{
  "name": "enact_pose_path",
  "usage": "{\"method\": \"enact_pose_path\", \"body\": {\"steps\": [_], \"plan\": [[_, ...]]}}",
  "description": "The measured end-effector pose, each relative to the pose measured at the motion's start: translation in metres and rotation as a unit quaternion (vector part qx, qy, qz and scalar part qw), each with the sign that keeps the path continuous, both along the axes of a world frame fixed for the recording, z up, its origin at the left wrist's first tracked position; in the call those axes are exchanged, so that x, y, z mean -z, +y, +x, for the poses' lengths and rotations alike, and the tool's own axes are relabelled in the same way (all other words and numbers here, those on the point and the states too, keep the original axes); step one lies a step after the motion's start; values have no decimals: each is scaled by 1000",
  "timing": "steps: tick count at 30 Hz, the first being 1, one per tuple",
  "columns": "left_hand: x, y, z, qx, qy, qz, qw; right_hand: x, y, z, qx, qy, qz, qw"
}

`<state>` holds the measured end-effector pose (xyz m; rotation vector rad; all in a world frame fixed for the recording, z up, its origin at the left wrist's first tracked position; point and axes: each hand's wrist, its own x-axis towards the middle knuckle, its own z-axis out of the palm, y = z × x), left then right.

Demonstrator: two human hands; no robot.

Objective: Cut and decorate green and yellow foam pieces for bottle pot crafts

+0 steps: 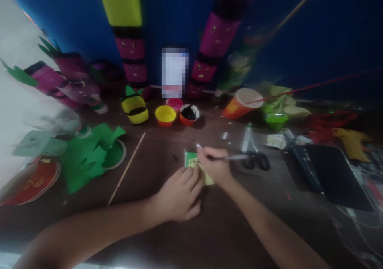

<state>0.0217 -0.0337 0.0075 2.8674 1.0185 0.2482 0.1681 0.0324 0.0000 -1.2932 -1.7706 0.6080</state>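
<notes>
Near the middle of the dark table lies a small piece of yellow-green paper (pixel 208 178) with dark marks on it. A green piece (pixel 189 156) shows behind it. My left hand (pixel 181 193) rests over the near left side of the paper, its fingers curled and pressing on it. Over the right side my right hand (pixel 217 167) is closed in a writing grip round a slim pen-like tool (pixel 236 157). The tool's shaft points to the right. A small white tip (pixel 198 146) sticks out by the right fingertips; what it belongs to is unclear.
Paint cups, one yellow (pixel 165 114) and one black (pixel 189 112), stand behind my hands. Black-handled scissors (pixel 257 161) lie to the right, before a tablet (pixel 338 175) and a glue gun (pixel 351 141). Green cut paper (pixel 83 161) and a thin stick (pixel 127 167) lie left.
</notes>
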Motion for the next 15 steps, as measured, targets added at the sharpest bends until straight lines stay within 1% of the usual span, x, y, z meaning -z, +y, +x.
{"method": "enact_pose_path", "body": {"steps": [5,15], "plan": [[0,0,0,3,1,-3,1000,1,0,-1,6,1,4,1000],[-2,0,0,1,1,1,1000,-2,0,-1,-10,13,6,1000]]}}
